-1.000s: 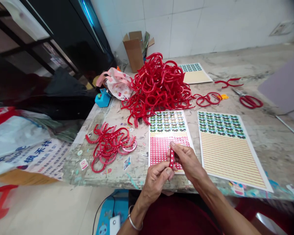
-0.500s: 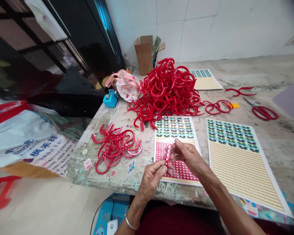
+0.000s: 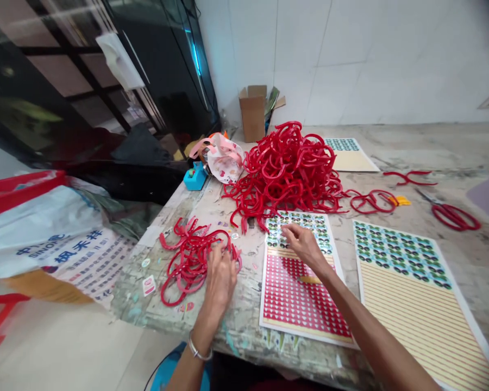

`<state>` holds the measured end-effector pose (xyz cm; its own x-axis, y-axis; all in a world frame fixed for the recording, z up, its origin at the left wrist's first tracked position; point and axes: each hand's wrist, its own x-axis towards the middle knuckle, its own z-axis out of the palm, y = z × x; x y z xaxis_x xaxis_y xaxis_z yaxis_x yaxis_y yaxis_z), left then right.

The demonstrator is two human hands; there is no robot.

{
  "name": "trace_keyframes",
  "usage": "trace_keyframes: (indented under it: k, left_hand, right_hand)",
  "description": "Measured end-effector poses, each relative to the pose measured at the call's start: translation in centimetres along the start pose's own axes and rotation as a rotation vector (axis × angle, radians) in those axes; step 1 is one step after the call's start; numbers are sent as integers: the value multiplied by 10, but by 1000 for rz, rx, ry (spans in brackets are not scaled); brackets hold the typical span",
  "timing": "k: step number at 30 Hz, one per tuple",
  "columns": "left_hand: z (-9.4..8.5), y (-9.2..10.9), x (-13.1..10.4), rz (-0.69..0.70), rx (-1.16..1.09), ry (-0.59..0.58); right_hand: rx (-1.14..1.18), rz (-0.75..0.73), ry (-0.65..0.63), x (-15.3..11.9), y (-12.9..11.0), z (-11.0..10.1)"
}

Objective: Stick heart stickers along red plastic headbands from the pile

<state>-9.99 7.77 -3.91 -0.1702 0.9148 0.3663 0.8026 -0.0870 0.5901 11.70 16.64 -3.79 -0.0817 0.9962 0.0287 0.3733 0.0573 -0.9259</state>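
My left hand (image 3: 221,277) reaches down onto a small heap of red, heart-patterned headbands (image 3: 183,266) at the table's left. Its fingers look apart over the heap, with the tips partly hidden among the bands. My right hand (image 3: 307,247) hovers above the upper part of a sticker sheet (image 3: 301,293), fingers loosely bent and nothing visible in them. Rows of white hearts on red strips cover the lower part of that sheet, and one strip's place shows bare yellow backing. Behind the hands rises a large tangled pile of plain red headbands (image 3: 289,168).
A second sticker sheet (image 3: 415,304) lies at the right, and another sheet (image 3: 350,155) at the back. Red-handled scissors (image 3: 452,213) rest at far right. A cardboard box (image 3: 252,114), a pink-handled bag (image 3: 226,160) and a blue tape dispenser (image 3: 194,176) stand behind.
Both hands held a headband with a heart strip over the sheet. They have since parted: the left moved left to the small heap, the right up the sheet. The view has shifted.
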Motion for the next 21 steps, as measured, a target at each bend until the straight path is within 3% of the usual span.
trace_keyframes:
  k: [4, 7, 14, 18, 21]
  left_hand:
    - [-7, 5, 0, -5, 51, 47]
    - [-11, 21, -10, -46, -124, -6]
    - [5, 42, -12, -462, -779, -209]
    - [28, 61, -9, -563, -1128, -303]
    - [42, 68, -3, -637, -1349, -348]
  right_hand:
    - [-47, -27, 170, 45, 3, 13]
    - [-13, -55, 182, 54, 3, 16]
    - [202, 41, 195, 8, 13, -5]
    - [300, 101, 178, -20, 15, -1]
    - [316, 109, 251, -26, 16, 2]
